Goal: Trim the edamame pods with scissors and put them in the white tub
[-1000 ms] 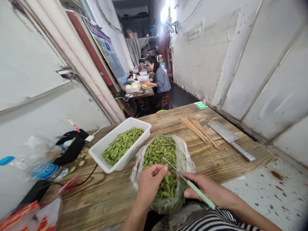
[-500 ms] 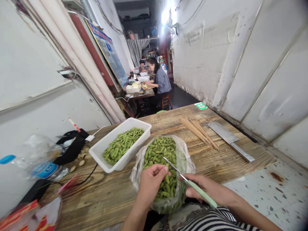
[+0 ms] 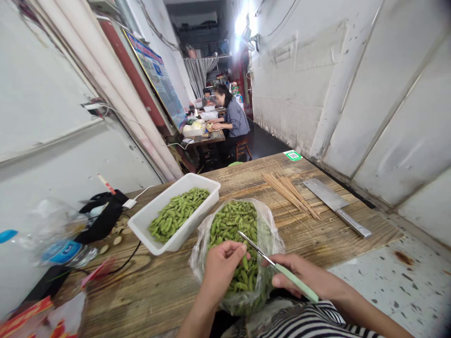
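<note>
A clear plastic bag point(image 3: 272, 237) full of green edamame pods point(image 3: 234, 220) sits open at the table's near edge. Over it, my left hand point(image 3: 225, 263) is pinched on an edamame pod point(image 3: 245, 264), part of which shows below the fingertips. My right hand point(image 3: 299, 272) is closed on scissors point(image 3: 282, 268) with a pale green handle. The metal blades point up and left, their tips just above the left fingertips. To the left of the bag stands a white plastic tub point(image 3: 172, 244) with more edamame pods point(image 3: 179, 211) in it.
Bamboo skewers point(image 3: 291, 193) and a cleaver point(image 3: 333, 202) lie on the wooden table point(image 3: 141, 291) at right. A water bottle point(image 3: 65, 253), a black cable and red packaging point(image 3: 45, 314) are at left. A co-worker point(image 3: 236, 117) sits at a table farther back.
The whole view has shifted very slightly. My hands, the pod and the scissors keep nearly the same position over the bag.
</note>
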### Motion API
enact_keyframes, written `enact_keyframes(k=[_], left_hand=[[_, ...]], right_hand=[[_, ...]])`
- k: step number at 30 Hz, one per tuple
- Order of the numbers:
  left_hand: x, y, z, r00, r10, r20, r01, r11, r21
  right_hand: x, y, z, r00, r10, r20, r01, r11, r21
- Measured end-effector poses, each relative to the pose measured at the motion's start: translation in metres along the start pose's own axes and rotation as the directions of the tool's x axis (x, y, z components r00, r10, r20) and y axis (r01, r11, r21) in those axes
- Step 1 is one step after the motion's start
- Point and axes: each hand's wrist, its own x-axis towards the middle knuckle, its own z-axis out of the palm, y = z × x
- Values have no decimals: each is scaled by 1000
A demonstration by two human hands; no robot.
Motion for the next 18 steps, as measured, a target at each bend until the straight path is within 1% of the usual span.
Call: enact_keyframes(k=[7,11,13,15,18], left_hand=[[2,-2,-1,1000,-8,26,7,1000,16],[2,-5,-1,998,-19,59,20,1000,-17],[3,-7,-1,997,-33,69,38,997,-70],[5,-10,0,996,-65,68,75,985,-155],[6,-14,2,991,-119,63,134,927,-349]], right_hand=[[0,-9,-5,995,-96,-2,95,989,-117],[1,-3,-3,997,-70,-32,67,992,-103],[3,3,-1,997,-22,-74,18,998,-59],[4,10,2,995,39,-91,-39,999,2],[4,17,3,995,59,-85,-53,996,77]])
